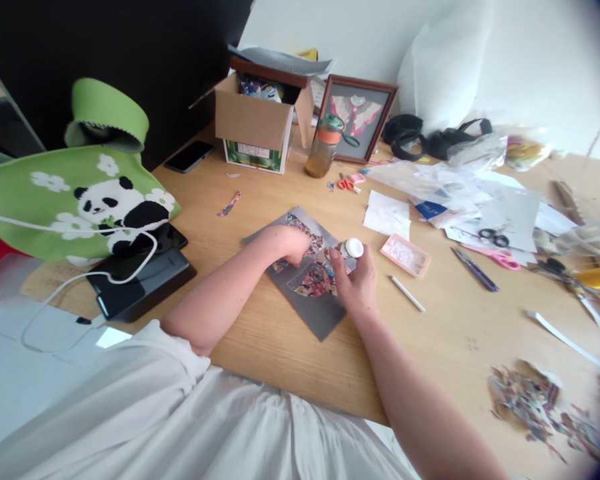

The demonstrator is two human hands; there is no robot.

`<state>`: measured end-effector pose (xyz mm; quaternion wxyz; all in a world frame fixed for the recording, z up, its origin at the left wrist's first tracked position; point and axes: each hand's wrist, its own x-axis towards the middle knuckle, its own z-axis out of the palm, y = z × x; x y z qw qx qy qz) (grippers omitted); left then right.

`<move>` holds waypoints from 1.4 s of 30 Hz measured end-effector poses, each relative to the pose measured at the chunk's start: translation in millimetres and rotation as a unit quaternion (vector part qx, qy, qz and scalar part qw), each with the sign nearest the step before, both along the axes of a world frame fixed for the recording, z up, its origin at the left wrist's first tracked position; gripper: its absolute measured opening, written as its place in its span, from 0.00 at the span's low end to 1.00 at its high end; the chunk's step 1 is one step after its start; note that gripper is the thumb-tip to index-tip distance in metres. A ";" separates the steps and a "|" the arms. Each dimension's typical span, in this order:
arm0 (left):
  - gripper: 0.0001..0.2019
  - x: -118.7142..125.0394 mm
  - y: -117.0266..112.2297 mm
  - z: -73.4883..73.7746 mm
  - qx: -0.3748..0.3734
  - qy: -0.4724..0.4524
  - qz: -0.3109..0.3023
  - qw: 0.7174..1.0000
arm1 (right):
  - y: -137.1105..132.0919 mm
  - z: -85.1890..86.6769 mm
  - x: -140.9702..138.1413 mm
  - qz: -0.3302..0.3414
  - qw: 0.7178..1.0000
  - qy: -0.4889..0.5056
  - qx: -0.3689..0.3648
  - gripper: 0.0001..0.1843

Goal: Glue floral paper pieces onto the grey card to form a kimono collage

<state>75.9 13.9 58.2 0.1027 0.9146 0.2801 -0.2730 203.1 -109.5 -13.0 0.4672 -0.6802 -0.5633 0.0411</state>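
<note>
A grey sheet (325,321) lies on the wooden table, bearing patterned floral fabric pieces (315,280) laid out in a garment-like shape. My left hand (291,245) rests over the sheet's middle, its fingers curled down against the floral pieces; whatever they pinch is hidden. Just right of it, my right hand (359,283) is closed around a small bottle with a white cap (353,248), held above the sheet's right edge. A narrow floral fabric strip (229,205) lies apart at the back left.
To the right are a pink tray (405,255) of small pale bits, a white stick (407,293), a purple-handled cutter (475,269), pink scissors (500,257) and fabric scraps (525,400). Behind stand a drink bottle (325,148), a cardboard box (253,120) and a framed piece (360,120).
</note>
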 end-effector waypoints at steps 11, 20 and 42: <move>0.15 -0.9 -1.5 2.5 -0.011 -0.004 0.011 1.000 | -1.8 2.3 -2.5 0.008 1.000 0.005 0.007 0.17; 0.16 -1.4 -2.6 5.2 -0.013 -0.003 0.021 1.000 | -4.7 5.8 -5.1 0.034 0.999 0.015 0.008 0.15; 0.14 -2.6 -4.2 9.4 -0.019 -0.003 0.022 1.000 | -6.9 8.8 -7.1 0.038 0.999 0.008 0.007 0.16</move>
